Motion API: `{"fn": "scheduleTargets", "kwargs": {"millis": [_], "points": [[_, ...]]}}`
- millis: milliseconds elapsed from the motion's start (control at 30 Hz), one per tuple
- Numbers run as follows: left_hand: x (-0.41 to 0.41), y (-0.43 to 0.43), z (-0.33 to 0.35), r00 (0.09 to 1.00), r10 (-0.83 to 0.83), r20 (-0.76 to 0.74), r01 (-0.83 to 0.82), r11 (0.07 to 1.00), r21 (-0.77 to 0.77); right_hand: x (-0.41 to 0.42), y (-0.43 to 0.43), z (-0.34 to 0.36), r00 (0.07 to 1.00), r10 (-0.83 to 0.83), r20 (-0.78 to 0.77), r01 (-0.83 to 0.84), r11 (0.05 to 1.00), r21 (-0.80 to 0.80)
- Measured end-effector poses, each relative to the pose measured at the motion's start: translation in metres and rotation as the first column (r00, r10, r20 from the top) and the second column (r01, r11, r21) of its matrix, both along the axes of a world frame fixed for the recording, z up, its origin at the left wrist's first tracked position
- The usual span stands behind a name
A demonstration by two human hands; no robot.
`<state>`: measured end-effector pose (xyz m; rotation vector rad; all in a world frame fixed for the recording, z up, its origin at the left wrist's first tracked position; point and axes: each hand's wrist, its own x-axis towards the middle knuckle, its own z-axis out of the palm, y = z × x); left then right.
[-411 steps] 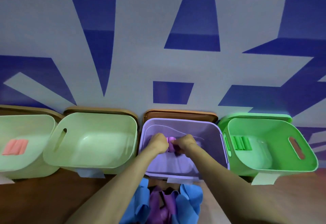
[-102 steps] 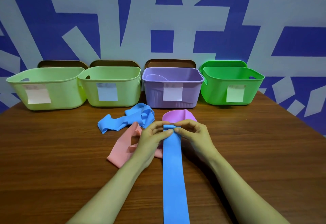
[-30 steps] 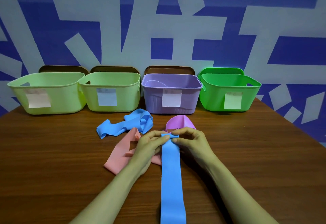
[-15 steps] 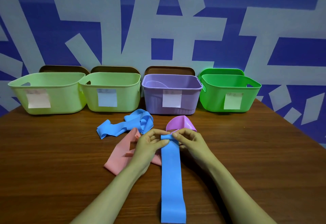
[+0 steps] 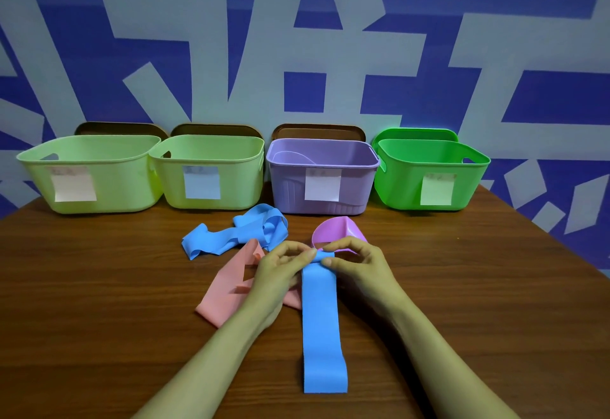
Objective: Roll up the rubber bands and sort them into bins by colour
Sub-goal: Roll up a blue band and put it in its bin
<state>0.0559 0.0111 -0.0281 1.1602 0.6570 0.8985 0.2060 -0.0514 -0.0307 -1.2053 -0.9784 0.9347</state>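
Note:
A flat blue band (image 5: 321, 326) lies stretched toward me on the wooden table (image 5: 99, 286). Its far end is curled into a small roll, pinched from the left by my left hand (image 5: 280, 273) and from the right by my right hand (image 5: 359, 266). Under my left hand lies a pink band (image 5: 224, 293). A second, crumpled blue band (image 5: 237, 233) rests behind it, and a purple band (image 5: 336, 232) stands looped just beyond my right fingers. Along the wall sit four bins: two pale green (image 5: 89, 177) (image 5: 211, 174), one purple (image 5: 321, 177), one bright green (image 5: 429, 174).
Each bin carries a paper label on its front. Brown lids lean against the patterned blue wall behind the first three bins. The table's right edge runs diagonally at the far right. Bare wood spreads to the left and right of my arms.
The blue band's far end has been rolled a little further toward me, so the flat strip is shorter. Both hands stay at the roll, fingers lifted more.

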Motion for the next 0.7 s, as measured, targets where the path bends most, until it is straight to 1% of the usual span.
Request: {"fn": "scheduleTargets", "kwargs": {"millis": [167,300,367,467,567,700], "points": [[-0.0019,0.0015,-0.0024,1.000,-0.002,-0.013,0.003,1.000,0.028,0.0006,0.0029,-0.0013,1.000,0.001,-0.008,-0.001,1.000,0.000],[-0.0020,0.0036,-0.0039,1.000,0.010,-0.018,-0.010,0.999,0.050,0.0009,0.0025,-0.0019,0.998,0.047,-0.045,-0.047,0.999,-0.004],[-0.0021,0.0049,-0.0043,1.000,0.010,-0.003,-0.010,0.998,0.067,0.0002,0.0023,-0.0014,0.999,0.043,-0.023,-0.043,0.999,0.009],[-0.0022,0.0046,-0.0045,1.000,0.020,0.001,-0.020,0.996,0.087,-0.0019,0.0018,0.0010,0.999,0.008,0.035,-0.007,1.000,-0.021],[-0.0023,0.0038,-0.0034,0.999,0.034,0.019,-0.035,0.996,0.083,-0.0026,0.0017,0.0011,0.999,-0.002,0.038,0.003,0.999,-0.035],[0.0000,0.0027,-0.0054,1.000,0.013,0.005,-0.013,0.999,0.052,-0.0021,0.0006,0.0028,1.000,0.000,-0.008,0.000,1.000,-0.018]]}}
